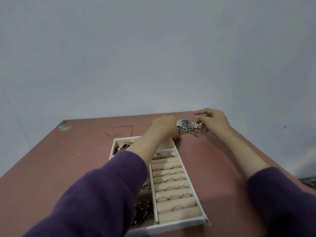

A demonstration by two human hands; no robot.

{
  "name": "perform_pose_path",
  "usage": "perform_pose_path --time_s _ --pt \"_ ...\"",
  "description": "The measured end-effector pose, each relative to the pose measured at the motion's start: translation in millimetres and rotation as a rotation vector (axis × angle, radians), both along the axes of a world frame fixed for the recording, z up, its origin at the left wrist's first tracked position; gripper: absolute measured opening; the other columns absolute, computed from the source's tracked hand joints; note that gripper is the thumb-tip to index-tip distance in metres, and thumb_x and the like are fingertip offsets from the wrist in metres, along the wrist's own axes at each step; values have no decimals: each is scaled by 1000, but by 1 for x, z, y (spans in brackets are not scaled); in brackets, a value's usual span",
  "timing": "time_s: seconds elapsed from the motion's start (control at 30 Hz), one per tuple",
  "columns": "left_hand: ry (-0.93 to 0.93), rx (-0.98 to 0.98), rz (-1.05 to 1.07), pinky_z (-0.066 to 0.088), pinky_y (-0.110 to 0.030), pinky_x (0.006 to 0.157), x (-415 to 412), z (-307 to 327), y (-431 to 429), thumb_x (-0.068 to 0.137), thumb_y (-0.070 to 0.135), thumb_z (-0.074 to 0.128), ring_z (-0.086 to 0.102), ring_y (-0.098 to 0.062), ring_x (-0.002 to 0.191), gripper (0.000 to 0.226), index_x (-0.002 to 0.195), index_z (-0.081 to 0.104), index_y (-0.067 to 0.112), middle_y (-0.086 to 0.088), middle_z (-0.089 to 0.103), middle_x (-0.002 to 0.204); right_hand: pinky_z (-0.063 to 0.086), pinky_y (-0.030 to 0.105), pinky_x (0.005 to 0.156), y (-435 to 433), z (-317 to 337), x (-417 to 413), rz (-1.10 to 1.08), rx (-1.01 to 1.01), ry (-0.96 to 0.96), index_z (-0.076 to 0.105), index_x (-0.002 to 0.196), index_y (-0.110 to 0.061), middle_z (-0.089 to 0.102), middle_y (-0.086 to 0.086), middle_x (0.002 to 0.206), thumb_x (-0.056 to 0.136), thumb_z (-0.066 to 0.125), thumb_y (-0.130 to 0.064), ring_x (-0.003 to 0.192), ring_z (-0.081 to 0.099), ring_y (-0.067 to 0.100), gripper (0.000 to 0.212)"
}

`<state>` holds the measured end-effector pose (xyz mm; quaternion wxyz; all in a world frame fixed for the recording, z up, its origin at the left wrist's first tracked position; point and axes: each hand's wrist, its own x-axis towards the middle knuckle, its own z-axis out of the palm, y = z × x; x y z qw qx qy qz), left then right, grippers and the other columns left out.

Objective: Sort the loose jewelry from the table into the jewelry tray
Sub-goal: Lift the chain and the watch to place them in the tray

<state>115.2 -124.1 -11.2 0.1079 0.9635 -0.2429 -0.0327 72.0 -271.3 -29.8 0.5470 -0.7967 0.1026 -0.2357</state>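
Observation:
A silver wristwatch with a dark blue dial is held between both hands just beyond the far right corner of the jewelry tray. My left hand grips one end of its band and my right hand pinches the other end. Under the watch a small heap of silver chain lies on the table. The white tray has beige ring rolls with several rings on the right and compartments with dark and gold pieces on the left. My left arm hides part of the tray.
The reddish-brown table has a scuffed far left corner, and its far edge meets a plain pale wall. My purple sleeves cover the near part of the view. A dark object shows at the right edge.

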Motion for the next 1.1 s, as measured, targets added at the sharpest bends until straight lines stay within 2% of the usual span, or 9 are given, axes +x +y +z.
perform_pose_path --time_s 0.1,0.17,0.3,0.4,0.53,0.63,0.77,0.9,1.1 --pt "48 27 3 46 -33 71 4 4 -5 80 24 68 52 -26 82 27 91 61 0 -11 60 92 43 22 44 -3 -1 0 3 57 -23 68 83 -17 59 2 66 81 55 -2 44 50 10 20" --pt "64 -2 8 43 -29 62 5 8 -4 81 21 67 51 -23 78 18 79 60 4 -9 57 85 45 26 50 -1 -1 1 33 100 -36 67 82 -17 58 5 69 81 54 -1 46 48 11 21" --pt "94 -258 37 40 -27 57 7 19 1 83 17 64 50 -23 74 19 94 66 2 -11 59 82 42 14 41 0 2 3 25 -2 -27 66 83 -22 59 1 72 80 51 0 46 51 2 27" --pt "147 -494 31 34 -24 50 5 32 4 86 13 59 49 -22 72 12 75 61 8 -13 59 83 43 19 48 -2 7 5 -10 -64 -28 68 86 -25 58 -1 69 78 52 -1 58 52 11 30" --pt "119 -689 21 36 -22 51 -2 57 6 90 13 54 52 -21 77 27 65 47 18 -12 60 87 43 27 58 3 13 5 -6 -68 -49 69 85 -27 59 0 66 74 46 1 59 51 14 37" --pt "83 -752 -9 37 -21 53 -8 83 10 91 13 52 53 -15 69 27 66 46 18 -4 61 78 43 30 64 10 18 4 84 -86 33 67 92 -24 58 -1 72 73 41 3 62 50 15 42" --pt "37 -792 -43 39 -21 56 -12 117 17 92 14 51 53 -9 64 27 66 46 19 3 58 72 45 26 74 22 26 1 197 -178 132 61 98 -24 59 -7 77 80 47 -1 74 56 11 33" --pt "-12 -856 -66 44 -22 57 -18 145 26 92 14 51 57 -8 63 26 68 45 19 1 56 74 38 18 59 32 41 -4 233 -134 69 65 98 -26 62 -6 79 79 45 -2 59 56 0 36" --pt "-126 -920 -83 46 -22 58 -29 191 49 92 12 51 56 -9 61 26 68 45 18 1 55 72 37 24 60 52 62 -15 328 -50 -10 69 98 -26 61 1 87 79 49 -5 66 50 12 35"
